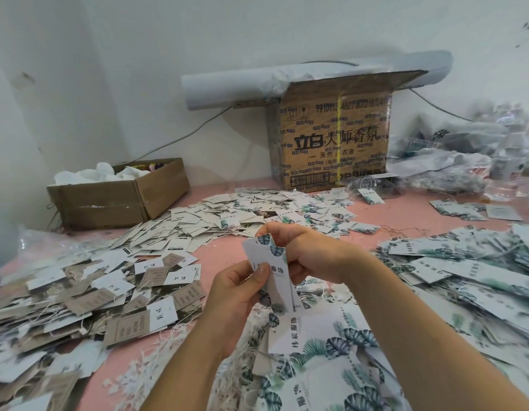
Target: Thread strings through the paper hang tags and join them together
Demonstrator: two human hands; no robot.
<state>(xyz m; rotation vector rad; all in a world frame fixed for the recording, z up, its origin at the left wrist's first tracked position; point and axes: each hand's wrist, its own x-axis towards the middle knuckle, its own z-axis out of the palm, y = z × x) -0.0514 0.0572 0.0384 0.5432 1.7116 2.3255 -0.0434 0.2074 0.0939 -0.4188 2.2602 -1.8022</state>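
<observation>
The left grip (236, 295) pinches the lower half of a few leaf-print tags (273, 269), thumb on the front; the right grip (310, 256) pinches their top edge, above the pink worktop (221, 256). Loose tags (94, 289) and strings (168, 345) lie heaped around.

At the centre, the left hand (236, 295) pinches a small stack of leaf-printed hang tags (272, 272) at its lower half, and the right hand (307, 253) grips its top edge. On the pink surface (220, 256), brown and white tags (109, 292) heap at 9 o'clock, leaf tags (465, 277) at 3 and loose strings (167, 348) at 7. A printed carton (331, 137) stands at 1 o'clock, and an open box (118, 200) at 10.
</observation>
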